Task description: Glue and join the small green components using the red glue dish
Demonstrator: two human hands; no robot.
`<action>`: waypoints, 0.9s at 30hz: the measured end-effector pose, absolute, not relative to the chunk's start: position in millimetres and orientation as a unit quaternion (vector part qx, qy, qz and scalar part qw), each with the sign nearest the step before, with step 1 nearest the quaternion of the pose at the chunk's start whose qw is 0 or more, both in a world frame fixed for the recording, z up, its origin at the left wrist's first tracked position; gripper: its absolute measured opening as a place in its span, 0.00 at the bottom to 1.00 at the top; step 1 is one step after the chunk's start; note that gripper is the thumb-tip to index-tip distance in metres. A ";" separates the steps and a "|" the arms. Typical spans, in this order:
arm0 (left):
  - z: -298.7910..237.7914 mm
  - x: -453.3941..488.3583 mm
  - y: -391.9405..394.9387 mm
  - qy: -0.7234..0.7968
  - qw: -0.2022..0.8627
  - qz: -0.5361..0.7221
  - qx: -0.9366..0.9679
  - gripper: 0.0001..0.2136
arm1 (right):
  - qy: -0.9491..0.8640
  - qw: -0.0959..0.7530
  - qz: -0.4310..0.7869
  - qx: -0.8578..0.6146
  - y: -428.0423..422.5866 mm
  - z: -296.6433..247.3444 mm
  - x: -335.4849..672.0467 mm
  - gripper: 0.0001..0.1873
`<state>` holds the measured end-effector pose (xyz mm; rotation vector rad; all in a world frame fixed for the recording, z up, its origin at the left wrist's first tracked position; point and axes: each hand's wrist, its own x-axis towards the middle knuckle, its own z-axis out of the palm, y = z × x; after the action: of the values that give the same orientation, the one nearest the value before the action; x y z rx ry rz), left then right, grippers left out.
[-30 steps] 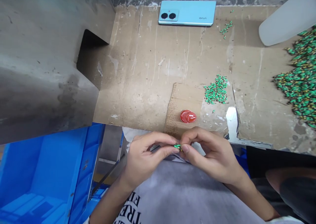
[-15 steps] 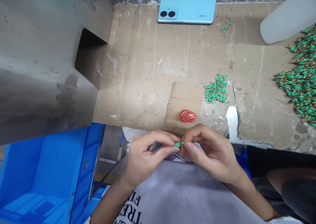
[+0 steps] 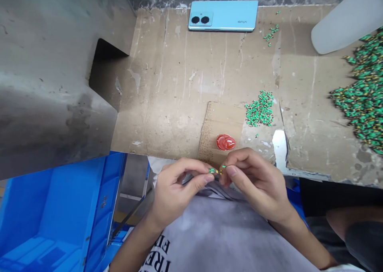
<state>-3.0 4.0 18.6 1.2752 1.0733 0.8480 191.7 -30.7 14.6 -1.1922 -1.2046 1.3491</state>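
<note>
My left hand pinches a small green and yellow piece between thumb and index finger. Close beside it, my right hand pinches another tiny green piece at its fingertips. Both hands meet in front of the bench edge, above my lap. Just beyond the fingers, a small red cup-like dish with a glossy red content sits on a cardboard piece. A small heap of green pieces lies to its right. The exact shape of the held pieces is too small to make out.
A large pile of green and yellow pieces covers the right side, by a whitish container. At the back lies a light blue phone. A metal housing stands left, above a blue crate. Another person's limb shows lower right.
The green pieces, bunched together between my fingertips before, are now a little apart, with one at my right fingertips. The whole view has shifted slightly.
</note>
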 end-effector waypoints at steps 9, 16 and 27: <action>19.0 -3.3 5.9 0.491 0.562 0.343 0.571 0.04 | -0.552 0.463 0.361 -0.592 -31.0 4.7 201.6 0.04; 14.2 -6.8 7.6 0.457 0.543 0.345 0.615 0.06 | -0.617 0.391 0.246 -0.638 -26.7 -9.9 222.6 0.03; 17.0 -3.6 7.6 0.449 0.592 0.330 0.582 0.05 | -0.635 0.387 0.231 -0.627 -23.8 -7.9 222.2 0.04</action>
<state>-3.6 7.6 17.0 1.3530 1.0445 0.7682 222.2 -23.8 -7.9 -1.5970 -1.6169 0.5867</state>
